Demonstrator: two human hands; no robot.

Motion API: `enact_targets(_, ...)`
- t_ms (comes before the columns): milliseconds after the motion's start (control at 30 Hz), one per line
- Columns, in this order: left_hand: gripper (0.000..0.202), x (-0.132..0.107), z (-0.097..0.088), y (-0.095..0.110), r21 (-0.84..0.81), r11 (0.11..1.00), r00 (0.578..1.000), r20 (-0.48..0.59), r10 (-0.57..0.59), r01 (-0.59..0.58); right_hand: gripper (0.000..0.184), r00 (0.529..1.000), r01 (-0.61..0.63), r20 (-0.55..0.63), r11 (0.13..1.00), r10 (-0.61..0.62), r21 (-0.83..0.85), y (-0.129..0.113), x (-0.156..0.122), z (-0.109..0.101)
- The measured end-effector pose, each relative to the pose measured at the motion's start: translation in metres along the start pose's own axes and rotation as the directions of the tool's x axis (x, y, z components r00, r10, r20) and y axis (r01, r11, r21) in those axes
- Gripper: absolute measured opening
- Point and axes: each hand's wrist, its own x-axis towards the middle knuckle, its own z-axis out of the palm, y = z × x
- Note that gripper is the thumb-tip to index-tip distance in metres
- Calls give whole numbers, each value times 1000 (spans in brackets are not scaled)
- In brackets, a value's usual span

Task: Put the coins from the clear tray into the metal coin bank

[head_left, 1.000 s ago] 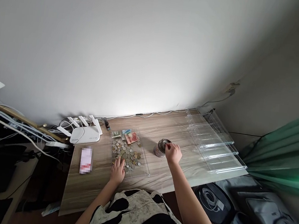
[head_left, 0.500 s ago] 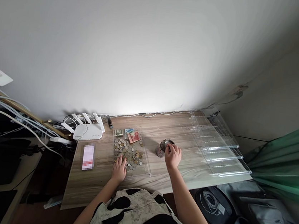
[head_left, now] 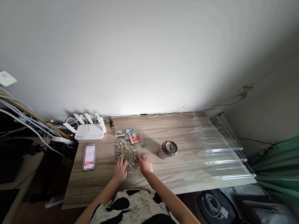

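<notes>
Many loose coins (head_left: 130,152) lie spread on a clear plastic tray (head_left: 142,175). My left hand (head_left: 120,170) rests with its fingers apart on the near left part of the coins. At the right side of the pile is my right hand (head_left: 146,165), its fingertips drawn together on a coin, partly hidden by the fingers. To the right of that hand stands an upright round coin tin (head_left: 163,152) with a dark slot in its metal lid. Behind the coins lie a red banknote (head_left: 135,137), a bluish banknote (head_left: 130,132) and a greenish banknote (head_left: 119,133).
A white router (head_left: 90,132) stands at the back left, with a small dark bottle (head_left: 111,122) beside it. A blurred pink and white item (head_left: 89,157) lies at the left. Stacked clear plastic panels (head_left: 223,149) cover the table's right end. Cables (head_left: 160,114) run along the wall.
My right hand has moved left from the tin's lid to the coins, uncovering the slot. My left hand stays on the coins, its fingers slightly shifted. The view has turned a little.
</notes>
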Motion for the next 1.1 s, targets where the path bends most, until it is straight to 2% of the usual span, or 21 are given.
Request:
enact_targets(100,58,-1,-3,1,-1,1000,1000,8,-4,4,43,1000,-1,12,999,2,-33,1,3,7)
enact_targets(300,58,-1,-4,1,5,1000,1000,6,5,-5,27,1000,30,0,999,-30,-30,1,5,5)
enact_targets(433,58,0,-3,1,7,1000,1000,-5,6,-6,23,999,-22,-31,998,24,56,1,7,2)
enact_targets(500,59,0,-2,1,3,1000,1000,-6,10,-10,21,995,-73,-51,977,85,200,1,10,1)
enact_targets(567,59,0,-1,0,-2,1000,1000,-13,10,-10,16,978,-144,-71,885,195,443,0,13,-1)
enact_targets(633,59,0,1,0,-3,1000,1000,-24,7,-7,12,950,-202,-59,748,307,632,-1,17,-3)
enact_targets(700,60,0,3,0,0,1000,999,-35,1,-1,14,931,-230,-37,662,364,713,-3,20,-7)
enact_targets(800,61,0,5,0,-1,1000,999,-37,-3,3,25,922,-225,-25,586,387,779,-3,17,-17)
enact_targets(900,62,0,2,1,-3,1000,1000,-28,-6,6,33,913,-146,-90,526,398,838,6,3,-39)
enact_targets(967,61,-1,0,2,2,1000,1000,-29,-10,10,35,866,-28,-261,561,428,827,22,-9,-60)
enact_targets(1033,59,-2,-2,2,6,1000,999,-36,-7,7,36,749,41,-476,685,461,727,43,-19,-84)
enact_targets(1100,59,-3,-2,2,9,1000,999,-39,-4,5,34,618,-38,-617,802,487,596,68,-24,-103)
